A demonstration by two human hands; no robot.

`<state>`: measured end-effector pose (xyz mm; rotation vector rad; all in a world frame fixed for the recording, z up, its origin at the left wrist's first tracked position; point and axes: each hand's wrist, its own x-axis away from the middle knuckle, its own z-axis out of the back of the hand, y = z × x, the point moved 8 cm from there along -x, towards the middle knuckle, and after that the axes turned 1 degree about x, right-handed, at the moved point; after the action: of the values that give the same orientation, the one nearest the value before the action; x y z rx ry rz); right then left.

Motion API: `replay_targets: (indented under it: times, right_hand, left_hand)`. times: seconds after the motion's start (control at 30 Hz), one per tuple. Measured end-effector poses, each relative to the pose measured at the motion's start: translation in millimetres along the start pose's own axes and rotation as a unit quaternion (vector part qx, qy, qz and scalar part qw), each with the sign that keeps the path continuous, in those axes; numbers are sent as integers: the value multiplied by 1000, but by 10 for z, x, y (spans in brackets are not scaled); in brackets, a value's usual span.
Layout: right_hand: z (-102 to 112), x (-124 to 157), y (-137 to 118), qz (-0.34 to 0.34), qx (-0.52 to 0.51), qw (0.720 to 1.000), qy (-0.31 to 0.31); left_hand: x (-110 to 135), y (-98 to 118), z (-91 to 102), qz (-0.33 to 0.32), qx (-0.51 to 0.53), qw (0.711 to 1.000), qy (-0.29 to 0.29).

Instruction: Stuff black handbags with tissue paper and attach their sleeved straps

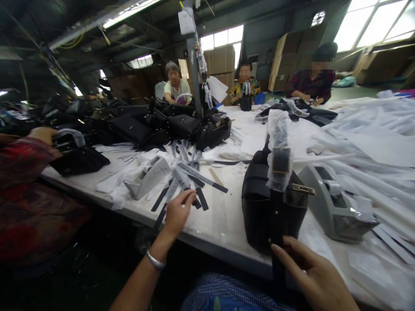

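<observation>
Handbag (256, 190), black and boxy, is seen right of centre in the head view, set upright near the edge of the white table (223, 218). Its dark strap (276, 220) is run down the near face, and the upper part, with the buckle (280, 160), is covered by clear plastic wrap (278, 123). At lower right, the strap's lower stretch is pinched between thumb and fingers of the right hand (319, 276). Near the centre, the left hand (178, 211) is held narrow over dark-ended strips (202, 199); whether one is gripped cannot be told. A grey tape dispenser (340, 211) is placed just right of the bag, and another dispenser (149, 177) is seen left of the strips.

The body is judged light and fairly firm, the strap pliant, the wrap slippery and easily torn. A hold is best taken on the bare strap or the plain sides; the gold clasp (304, 189) is better left untouched, as scratches could be made.
</observation>
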<state>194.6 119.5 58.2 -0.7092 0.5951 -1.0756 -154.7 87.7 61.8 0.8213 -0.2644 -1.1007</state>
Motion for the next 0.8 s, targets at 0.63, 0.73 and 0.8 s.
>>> replay_targets:
  times: [0.63, 0.73, 0.8]
  right_hand:
    - [-104, -2, 47, -23, -77, 995, -59]
    - [-137, 9, 32, -38, -99, 991, -79]
    - [-147, 22, 47, -59, -130, 987, -77]
  left_hand:
    - [-675, -1221, 968, 135, -252, 957, 50]
    - [-708, -1164, 1113, 144, -203, 965, 84]
    - [-700, -1080, 1208, 142, -152, 972, 111]
